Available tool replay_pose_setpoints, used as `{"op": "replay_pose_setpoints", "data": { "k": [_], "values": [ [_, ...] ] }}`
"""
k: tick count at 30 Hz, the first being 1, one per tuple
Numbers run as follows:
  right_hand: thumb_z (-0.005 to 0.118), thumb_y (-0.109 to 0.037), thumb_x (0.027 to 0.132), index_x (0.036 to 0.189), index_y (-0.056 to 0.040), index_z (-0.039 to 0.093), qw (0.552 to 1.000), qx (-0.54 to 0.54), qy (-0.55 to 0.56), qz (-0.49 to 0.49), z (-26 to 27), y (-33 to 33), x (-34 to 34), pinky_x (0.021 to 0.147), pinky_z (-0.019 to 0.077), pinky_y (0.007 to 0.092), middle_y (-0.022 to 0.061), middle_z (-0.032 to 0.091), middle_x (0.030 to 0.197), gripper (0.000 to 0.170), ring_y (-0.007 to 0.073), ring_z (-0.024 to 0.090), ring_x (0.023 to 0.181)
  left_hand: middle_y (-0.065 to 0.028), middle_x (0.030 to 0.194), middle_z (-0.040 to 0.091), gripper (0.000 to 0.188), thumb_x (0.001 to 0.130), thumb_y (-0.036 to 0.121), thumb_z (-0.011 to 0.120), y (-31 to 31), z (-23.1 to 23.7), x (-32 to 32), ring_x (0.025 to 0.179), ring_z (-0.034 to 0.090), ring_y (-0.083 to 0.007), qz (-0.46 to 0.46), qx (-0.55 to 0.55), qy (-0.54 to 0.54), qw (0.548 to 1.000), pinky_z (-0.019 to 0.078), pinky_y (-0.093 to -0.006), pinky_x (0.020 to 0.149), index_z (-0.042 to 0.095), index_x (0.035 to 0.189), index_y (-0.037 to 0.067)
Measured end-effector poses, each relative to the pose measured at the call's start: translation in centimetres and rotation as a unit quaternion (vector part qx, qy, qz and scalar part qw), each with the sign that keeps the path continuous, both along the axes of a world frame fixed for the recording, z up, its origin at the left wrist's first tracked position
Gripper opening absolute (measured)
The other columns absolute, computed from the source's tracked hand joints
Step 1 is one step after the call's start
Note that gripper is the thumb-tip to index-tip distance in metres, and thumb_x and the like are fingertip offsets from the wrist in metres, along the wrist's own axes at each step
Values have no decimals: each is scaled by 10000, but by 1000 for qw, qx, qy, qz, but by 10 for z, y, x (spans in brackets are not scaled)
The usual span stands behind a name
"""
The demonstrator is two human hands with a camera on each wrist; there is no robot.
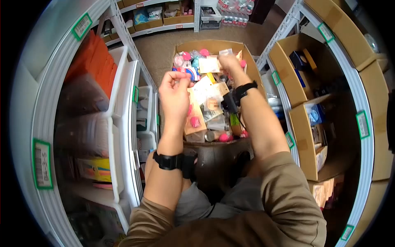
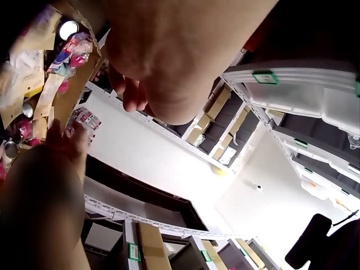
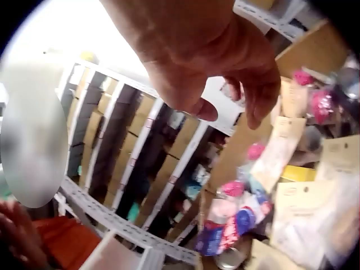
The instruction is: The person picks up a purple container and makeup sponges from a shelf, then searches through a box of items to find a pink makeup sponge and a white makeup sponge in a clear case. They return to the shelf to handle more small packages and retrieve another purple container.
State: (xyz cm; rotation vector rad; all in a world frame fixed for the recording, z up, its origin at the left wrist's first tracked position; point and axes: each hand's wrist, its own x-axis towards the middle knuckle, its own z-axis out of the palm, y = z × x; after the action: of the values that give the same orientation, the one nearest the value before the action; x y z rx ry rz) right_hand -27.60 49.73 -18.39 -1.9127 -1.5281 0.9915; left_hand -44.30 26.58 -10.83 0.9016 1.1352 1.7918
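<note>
A large cardboard box [image 1: 251, 61] on the floor is filled with small packaged goods. Among them lie kraft-card packets [image 3: 281, 147], a pink sponge-like item [image 1: 195, 122] and a blue-and-red packet [image 3: 239, 222]. My left hand [image 1: 174, 91] hovers over the box's left side, its fingers loosely bent and nothing visible in them. Over the far right part of the box is my right hand [image 1: 229, 62]. In the right wrist view, its fingers [image 3: 261, 98] hang loosely curved above the packets, with a gap between thumb and fingers.
White shelving with plastic bins [image 1: 117, 82] flanks the left side. On the right, cardboard bins [image 1: 294, 70] fill a rack with green-framed labels. Beyond the box stand another shelf [image 1: 164, 22] and wrapped bottle packs [image 1: 234, 14].
</note>
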Motion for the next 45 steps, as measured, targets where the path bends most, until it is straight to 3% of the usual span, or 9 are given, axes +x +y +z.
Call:
{"op": "replay_pose_setpoints", "data": {
  "k": [3, 8, 11, 15, 23, 26, 31, 35, 45],
  "values": [
    [670, -262, 764, 1105, 122, 661, 997, -9, 40, -70, -115, 35, 2, 668, 583, 421, 258, 735, 969, 514, 334, 750, 827, -36, 967, 692, 39, 952, 40, 613, 7, 2, 3, 771, 644, -85, -11, -13, -2, 1000, 447, -212, 629, 590, 969, 67],
    [638, -187, 780, 962, 123, 687, 957, -63, 228, -166, -80, 5, -34, 810, 554, 407, 277, 728, 920, 363, 345, 724, 892, -30, 964, 693, 38, 954, 47, 618, 26, -7, 5, 767, 647, -85, -22, -40, 0, 999, 443, -206, 630, 590, 962, 71],
    [618, -156, 801, 902, 105, 696, 975, -27, 123, -181, -117, 31, -30, 769, 557, 390, 236, 735, 868, 290, 279, 727, 827, -30, 964, 692, 38, 952, 47, 616, 31, -8, 5, 762, 640, -81, -26, -41, -10, 999, 442, -204, 632, 589, 965, 71],
    [626, -180, 821, 937, 54, 728, 987, 71, 78, -124, -68, -7, -22, 777, 553, 362, 197, 747, 879, 280, 241, 729, 831, -24, 955, 691, 34, 953, 54, 613, 38, -12, 2, 769, 632, -76, -21, -46, -14, 999, 442, -204, 642, 590, 966, 73],
    [585, -134, 973, 1040, 59, 703, 924, 121, 362, 36, 108, -136, 36, 647, 567, 255, 115, 723, 964, 235, 172, 720, 812, -95, 962, 682, 198, 953, 97, 649, 32, 5, 16, 823, 635, -101, 38, -56, 15, 998, 504, -240, 752, 581, 1092, -27],
    [653, -117, 955, 1084, 30, 653, 894, 133, 428, 19, 145, -194, 69, 615, 586, 245, 128, 709, 973, 196, 170, 721, 813, -70, 968, 708, 246, 984, 164, 654, 22, 8, 21, 856, 645, -95, -91, -56, 19, 994, 498, -234, 744, 601, 1128, -28],
    [700, -50, 923, 1117, 5, 604, 871, 211, 443, 26, 136, -245, 110, 624, 536, 212, 71, 696, 888, 224, 105, 677, 759, -67, 975, 728, 190, 994, 147, 653, -8, 17, 55, 787, 656, -95, -358, -27, 37, 933, 524, -240, 723, 622, 1085, -17],
    [690, 41, 903, 1221, 18, 496, 830, 321, 453, 42, 113, -244, 113, 791, 547, 233, 115, 664, 1050, 374, 111, 666, 901, -94, 987, 733, 148, 987, 90, 650, -21, 6, 83, 768, 659, -103, -337, 3, 26, 941, 532, -240, 726, 611, 1084, -14],
    [710, 19, 898, 1206, 29, 491, 791, 266, 546, 77, 104, -234, 129, 876, 553, 271, 123, 648, 1097, 378, 144, 655, 992, -93, 1033, 734, 324, 986, 128, 653, -23, 6, 102, 861, 699, -113, -320, 32, 59, 945, 518, -235, 694, 573, 1260, -26]
  ]
}}
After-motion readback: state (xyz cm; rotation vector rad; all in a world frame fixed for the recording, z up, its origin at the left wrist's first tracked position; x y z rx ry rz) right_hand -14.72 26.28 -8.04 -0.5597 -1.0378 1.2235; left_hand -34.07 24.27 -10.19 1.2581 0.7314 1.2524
